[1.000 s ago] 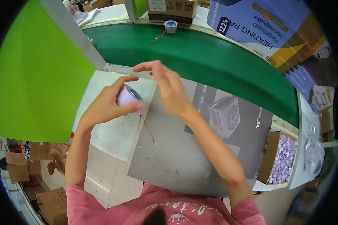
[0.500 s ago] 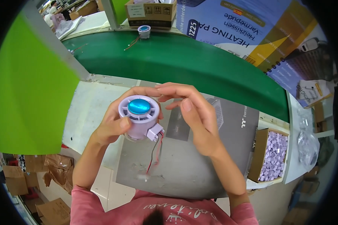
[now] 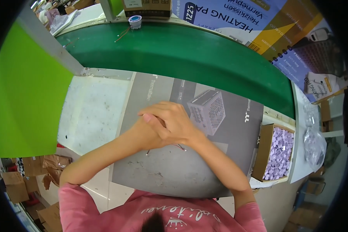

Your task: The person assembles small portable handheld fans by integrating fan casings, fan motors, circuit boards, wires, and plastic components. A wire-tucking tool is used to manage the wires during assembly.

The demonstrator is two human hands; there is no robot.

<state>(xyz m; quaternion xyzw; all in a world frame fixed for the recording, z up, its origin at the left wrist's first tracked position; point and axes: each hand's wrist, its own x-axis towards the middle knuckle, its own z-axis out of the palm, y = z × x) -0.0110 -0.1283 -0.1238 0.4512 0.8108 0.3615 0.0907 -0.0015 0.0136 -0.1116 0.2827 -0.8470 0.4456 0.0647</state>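
My left hand (image 3: pixel 149 131) and my right hand (image 3: pixel 172 118) are closed together, one pressed over the other, above a grey printed board (image 3: pixel 205 162). The lilac fan-like unit with the blue round centre is covered by them. Only its thin wires (image 3: pixel 179 147) stick out below my palms, with small pale ends resting over the board. My right hand's fingers lie side by side across the top of my left hand. How the left fingers grip the unit is hidden.
Beyond the board runs a green belt (image 3: pixel 181 58), carrying a similar small unit (image 3: pixel 135 22) with wires. At the right stands an open cardboard box (image 3: pixel 263 154) of lilac plastic pieces. A bright green panel (image 3: pixel 27 96) rises on the left. Large printed packaging (image 3: pixel 228 27) stands behind.
The lilac unit, held in my left hand with its blue face up, is now hidden. My right hand has come down over it and the left hand, and the view has shifted slightly.
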